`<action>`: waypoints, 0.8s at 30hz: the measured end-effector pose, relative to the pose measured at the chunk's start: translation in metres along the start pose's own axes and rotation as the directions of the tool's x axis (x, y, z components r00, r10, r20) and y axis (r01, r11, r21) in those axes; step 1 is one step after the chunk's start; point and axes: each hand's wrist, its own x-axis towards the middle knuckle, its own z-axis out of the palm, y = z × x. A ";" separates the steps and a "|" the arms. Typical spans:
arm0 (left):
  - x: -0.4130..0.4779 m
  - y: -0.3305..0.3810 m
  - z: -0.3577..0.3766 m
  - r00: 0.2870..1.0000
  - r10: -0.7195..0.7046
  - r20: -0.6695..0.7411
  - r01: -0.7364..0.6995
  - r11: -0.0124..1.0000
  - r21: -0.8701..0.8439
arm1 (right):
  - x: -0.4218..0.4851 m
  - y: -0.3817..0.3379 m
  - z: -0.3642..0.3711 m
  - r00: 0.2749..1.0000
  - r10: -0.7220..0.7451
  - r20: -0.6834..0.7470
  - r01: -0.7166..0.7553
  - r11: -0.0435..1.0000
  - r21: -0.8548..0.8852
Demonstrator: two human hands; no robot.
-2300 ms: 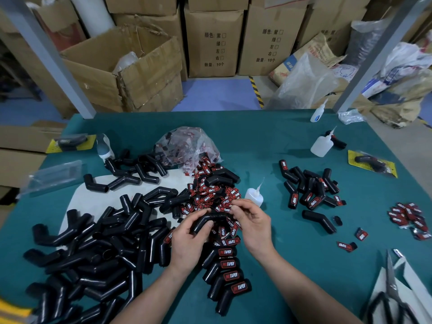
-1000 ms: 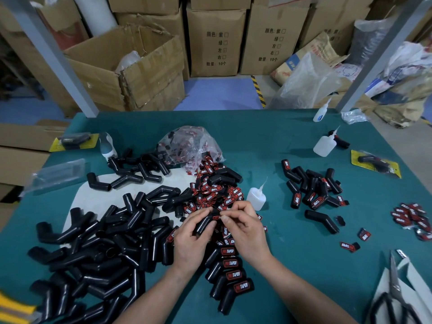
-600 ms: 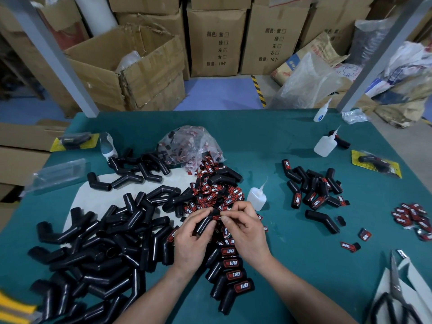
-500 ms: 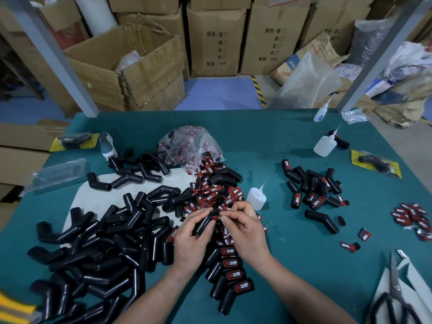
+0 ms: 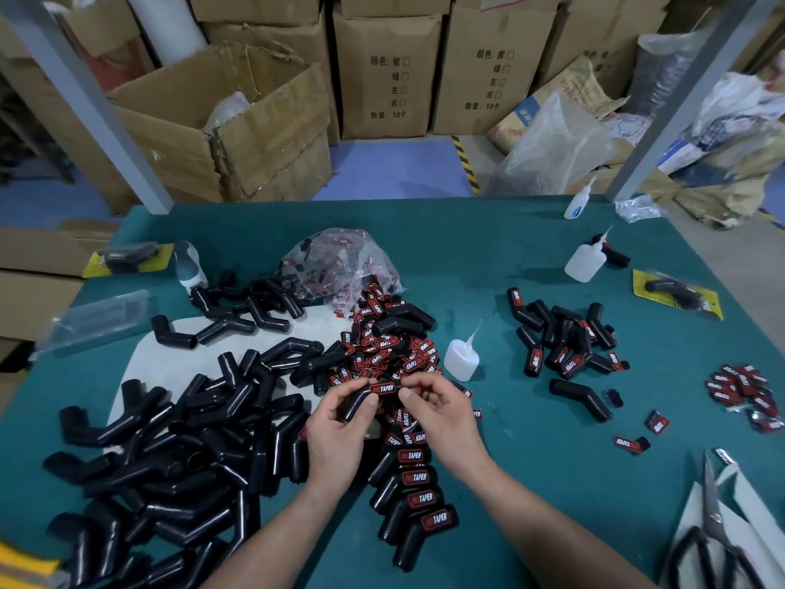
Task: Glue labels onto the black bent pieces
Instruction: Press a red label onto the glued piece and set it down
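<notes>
At bottom centre, a row of labelled pieces [image 5: 418,499] is lying on the teal table [image 5: 531,452], with a heap of bare black bent pieces [image 5: 170,461] spreading across the lower left. Just above the row, the left hand [image 5: 335,435] is gripping one black bent piece [image 5: 354,403], a glossy elbow-shaped tube, thumb and fingers curled around it. The right hand [image 5: 441,418] is pinching the piece's far end, beside a red-and-black "TAPER" label [image 5: 384,388] sitting on its upper arm. Beyond, loose labels [image 5: 391,346] are lying piled at mid-frame, a white glue bottle [image 5: 461,357] is standing just right of them, and a clear bag [image 5: 335,261] is sitting farther back.
</notes>
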 end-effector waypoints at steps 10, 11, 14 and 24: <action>0.001 -0.003 0.000 0.997 0.077 0.009 -0.078 0.997 0.014 | 0.004 0.002 -0.001 0.995 0.095 -0.016 -0.093 0.991 0.094; 0.000 -0.004 0.000 0.998 0.065 0.013 -0.065 0.998 0.017 | 0.003 0.002 0.000 0.995 0.096 0.017 -0.097 0.991 0.092; -0.001 -0.005 0.001 0.996 0.077 0.038 -0.079 0.997 0.027 | 0.000 0.002 0.002 0.989 0.101 0.112 -0.106 0.993 0.046; -0.001 -0.008 0.002 0.994 0.089 0.071 -0.092 0.995 0.041 | -0.001 0.007 0.003 0.985 0.141 0.095 -0.146 0.988 0.045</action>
